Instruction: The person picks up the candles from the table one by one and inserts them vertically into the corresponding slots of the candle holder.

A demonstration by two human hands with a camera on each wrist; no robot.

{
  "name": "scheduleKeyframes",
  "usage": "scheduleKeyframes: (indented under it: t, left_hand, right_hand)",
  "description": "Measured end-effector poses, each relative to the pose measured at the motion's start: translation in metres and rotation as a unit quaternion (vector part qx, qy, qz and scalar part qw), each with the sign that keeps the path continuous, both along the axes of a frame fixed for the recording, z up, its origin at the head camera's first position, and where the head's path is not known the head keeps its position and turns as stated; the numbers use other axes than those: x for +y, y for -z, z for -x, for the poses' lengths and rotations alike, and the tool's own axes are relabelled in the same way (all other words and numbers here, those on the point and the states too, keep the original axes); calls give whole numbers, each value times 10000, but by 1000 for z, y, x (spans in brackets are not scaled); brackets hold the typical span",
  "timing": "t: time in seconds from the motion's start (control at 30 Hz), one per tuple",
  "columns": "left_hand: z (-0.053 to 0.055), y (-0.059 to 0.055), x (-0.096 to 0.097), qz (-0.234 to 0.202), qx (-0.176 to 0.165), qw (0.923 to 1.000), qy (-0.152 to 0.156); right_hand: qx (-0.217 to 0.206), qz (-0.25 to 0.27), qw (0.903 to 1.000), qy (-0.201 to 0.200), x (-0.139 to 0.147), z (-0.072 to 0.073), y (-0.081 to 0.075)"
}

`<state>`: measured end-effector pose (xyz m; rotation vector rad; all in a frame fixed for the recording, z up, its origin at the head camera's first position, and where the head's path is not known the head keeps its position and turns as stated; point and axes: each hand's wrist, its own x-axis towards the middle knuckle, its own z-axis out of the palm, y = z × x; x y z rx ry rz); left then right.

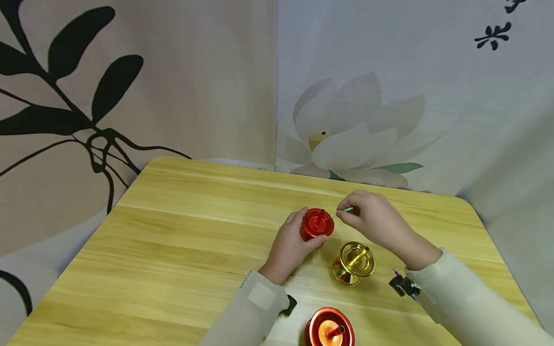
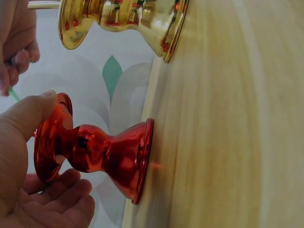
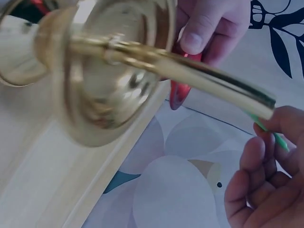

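Backdrop: pale cloth [image 1: 225, 77], printed with dark leafy stems [image 1: 82, 43] at upper left and a large faint flower [image 1: 355, 129] right of top centre. Surface: one table [image 1: 173, 240], yellow wood grain, across the middle and lower part of the head view.

Item 1, red holder [image 1: 322, 231]: glossy, with dished top, narrow waist, flared foot and short central stem. Stood upright, right of centre in the head view; whether the foot bore fully on the table could not be told. The left hand [image 1: 292, 245] gripped it by the dish, thumb on one side of the rim, fingers curled about the other.

Item 2, green stick [image 1: 348, 209]: slender, pinched between thumb and forefinger of the right hand [image 1: 374, 216], right of item 1. Far tip pointed at the red rim; contact could not be told.

Item 3, gold holder [image 1: 353, 263]: like form, lower right of item 1, on the table, unheld.

Item 4, second red holder [image 1: 324, 331]: bottom edge, partly cut off, unheld.

Handling, by judgement: item 1 was probably light, stiff and slippery, likelier to scratch than break; waist or dish underside offered the surest hold. Item 2 seemed very light and easily bent, best taken in a fingertip pinch.
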<state>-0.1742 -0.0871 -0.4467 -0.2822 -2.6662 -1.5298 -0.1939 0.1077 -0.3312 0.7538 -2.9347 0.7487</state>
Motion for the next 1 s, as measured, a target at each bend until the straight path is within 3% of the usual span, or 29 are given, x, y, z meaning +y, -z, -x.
scheduleKeyframes:
  t: [0.23,0.57,1.0]
  left_hand:
    - [0,-1,2,8,36,10000,19]
    - [-1,-4,3,127,-23,9999,29]
    - [-1,-2,1,137,13,9999,34]
  right_hand:
    - [-139,9,9999,79,-10,9,-6]
    - [43,-54,10000,-58,-16,14,-6]
    - [-92,-226,9997,-34,-22,16,-6]
